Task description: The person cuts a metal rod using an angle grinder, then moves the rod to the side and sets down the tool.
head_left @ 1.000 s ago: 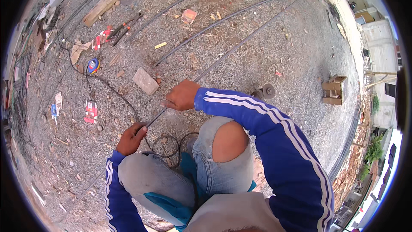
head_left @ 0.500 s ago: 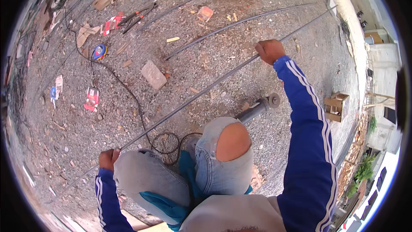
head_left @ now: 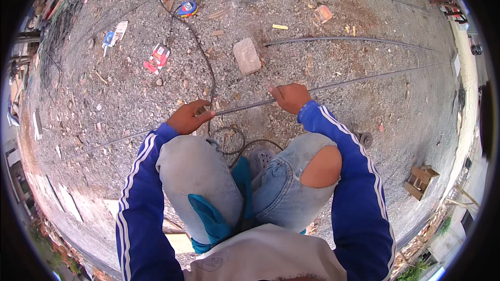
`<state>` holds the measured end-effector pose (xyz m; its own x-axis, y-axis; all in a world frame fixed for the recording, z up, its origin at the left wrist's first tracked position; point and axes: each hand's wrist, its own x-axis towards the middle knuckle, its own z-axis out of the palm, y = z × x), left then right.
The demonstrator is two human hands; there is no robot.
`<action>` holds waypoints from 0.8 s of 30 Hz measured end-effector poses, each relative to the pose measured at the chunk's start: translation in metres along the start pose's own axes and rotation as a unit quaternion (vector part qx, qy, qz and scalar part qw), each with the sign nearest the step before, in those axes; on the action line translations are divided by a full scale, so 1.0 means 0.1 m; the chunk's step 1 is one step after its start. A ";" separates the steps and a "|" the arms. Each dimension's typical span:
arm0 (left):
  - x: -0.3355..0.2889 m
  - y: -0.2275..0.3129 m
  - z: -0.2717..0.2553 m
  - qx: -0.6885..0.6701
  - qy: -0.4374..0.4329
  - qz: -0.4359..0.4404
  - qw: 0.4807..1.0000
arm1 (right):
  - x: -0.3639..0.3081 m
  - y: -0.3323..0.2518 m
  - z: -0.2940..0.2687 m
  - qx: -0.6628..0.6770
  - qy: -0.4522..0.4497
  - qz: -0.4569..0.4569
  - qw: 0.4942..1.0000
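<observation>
Grey ribbed metal, in the form of a long thin bar [head_left: 245,107], is held in the grip of the right hand [head_left: 290,98], which appears to be closed round it. Beside it, the left hand [head_left: 188,118] is laid at the same bar, with thumb and forefinger parted; whether the other fingers are closed on the metal cannot be told. Half a second ago the right hand was stretched far along the bar; now it has been brought back, and only a short length is left between the two hands. The bar is now seen more nearly level, run out low over the gravel ground [head_left: 140,93] toward its right edge. From this it may be judged that one short stretch is now being handled, rather than the wide span held before.

Just past the grip, a thin black cable [head_left: 212,80] is run close by the left hand's fingertips. Farther out, a pale rectangular block [head_left: 247,56] is found, with a second grey metal bar [head_left: 354,38] beyond its right side. Near the ground's far edge, a round blue-and-yellow tape measure [head_left: 187,9] is seen; toward the right edge, a brown open-sided box [head_left: 421,181] is set.
</observation>
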<state>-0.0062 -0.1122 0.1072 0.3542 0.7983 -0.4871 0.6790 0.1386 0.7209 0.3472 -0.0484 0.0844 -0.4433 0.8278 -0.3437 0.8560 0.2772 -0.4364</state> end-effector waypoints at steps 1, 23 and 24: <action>-0.13 -0.22 -0.01 0.007 0.011 -0.061 0.998 | 0.00 0.03 0.06 0.012 -0.016 0.026 0.999; -0.86 -1.10 -0.15 0.196 -0.007 -0.213 0.957 | 1.24 -0.55 0.40 0.136 0.147 0.124 0.972; -0.88 -1.10 -0.16 0.186 -0.016 -0.206 0.961 | 1.25 -0.58 0.38 0.125 0.132 0.194 0.964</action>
<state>-0.1221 -0.1879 0.0787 0.0227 0.7013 -0.7125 0.9463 0.2148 0.2416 0.2319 0.0204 0.0353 0.0084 0.9499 -0.3124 0.8383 -0.1770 -0.5157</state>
